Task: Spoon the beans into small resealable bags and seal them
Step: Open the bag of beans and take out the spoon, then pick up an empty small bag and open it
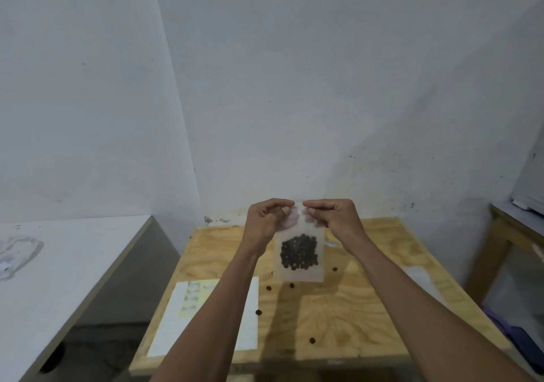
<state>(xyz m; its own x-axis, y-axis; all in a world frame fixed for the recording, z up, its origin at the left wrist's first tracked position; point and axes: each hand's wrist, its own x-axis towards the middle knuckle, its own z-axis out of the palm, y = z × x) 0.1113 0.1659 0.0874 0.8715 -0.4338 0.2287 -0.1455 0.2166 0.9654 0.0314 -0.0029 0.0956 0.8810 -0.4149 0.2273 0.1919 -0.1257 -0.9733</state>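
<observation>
A small clear resealable bag (298, 274) hangs upright above the wooden table (338, 317), with a dark clump of beans (298, 252) in its lower half. My left hand (266, 219) pinches the bag's top edge on the left side. My right hand (334, 215) pinches the same edge on the right, fingertips almost meeting the left hand's. Several loose beans (291, 285) lie scattered on the table below the bag. A bit of a metal spoon (332, 244) shows behind my right wrist.
A white sheet (173, 322) with a yellow label strip lies on the table's left part. A white table (59, 278) with crumpled plastic stands to the left, across a gap. A wooden shelf unit (506, 234) stands at the right. Walls close in behind.
</observation>
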